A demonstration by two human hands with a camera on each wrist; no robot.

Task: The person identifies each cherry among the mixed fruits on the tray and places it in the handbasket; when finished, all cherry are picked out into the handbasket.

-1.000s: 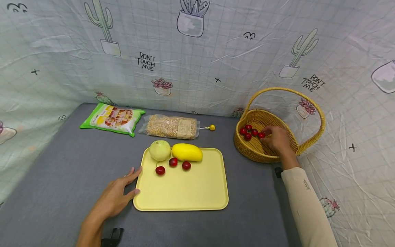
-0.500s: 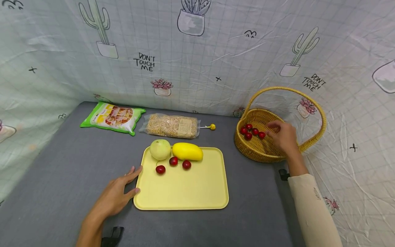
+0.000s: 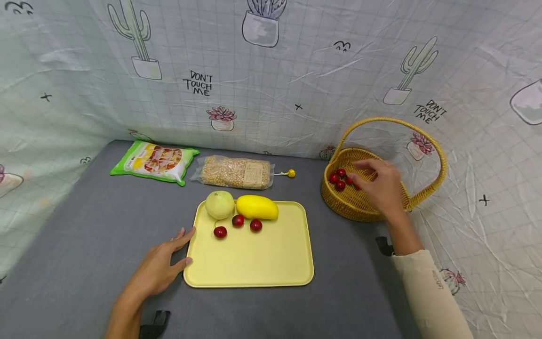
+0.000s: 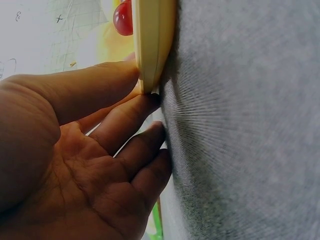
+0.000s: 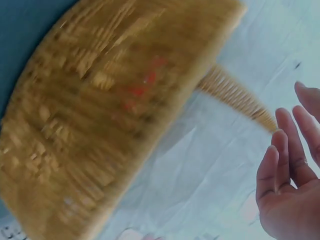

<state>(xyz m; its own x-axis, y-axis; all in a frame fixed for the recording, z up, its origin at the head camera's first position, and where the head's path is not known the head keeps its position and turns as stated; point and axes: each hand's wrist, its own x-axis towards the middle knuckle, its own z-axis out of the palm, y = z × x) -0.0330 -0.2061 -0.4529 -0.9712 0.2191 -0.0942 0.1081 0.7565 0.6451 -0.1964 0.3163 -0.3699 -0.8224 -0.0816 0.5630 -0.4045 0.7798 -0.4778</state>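
My right hand [image 3: 381,188] hovers over the wicker basket [image 3: 349,211], thumb and forefinger apart, holding nothing. Several red cherries [image 3: 340,185] lie at the basket's left side, some partly hidden behind the thumb. In the right wrist view the basket [image 5: 65,115] is blurred and the fingers [image 5: 296,160] are relaxed. My left hand [image 3: 154,270] touches the left rim of the yellow tray [image 3: 271,259] with thumb and straight fingers. On that tray sit a pale green round fruit [image 3: 219,205], a yellow mango [image 3: 257,207] and three cherries [image 3: 256,225]. The left wrist view shows the thumb [image 4: 100,85] against the tray's rim [image 4: 149,45].
Behind the tray lie a green-edged food bag [image 3: 158,162], a clear pack of yellowish grains or beans [image 3: 233,173] and a yellow-wrapped lollipop [image 3: 290,173]. The basket's tall handle [image 3: 440,165] arches up near the cactus-print cloth [image 3: 296,70] around the grey table [image 3: 84,245].
My right hand has left the cherry it was touching in the basket, lifting and drawing back, then shifting left over the cherries with its fingers apart. The left hand stays on the tray.
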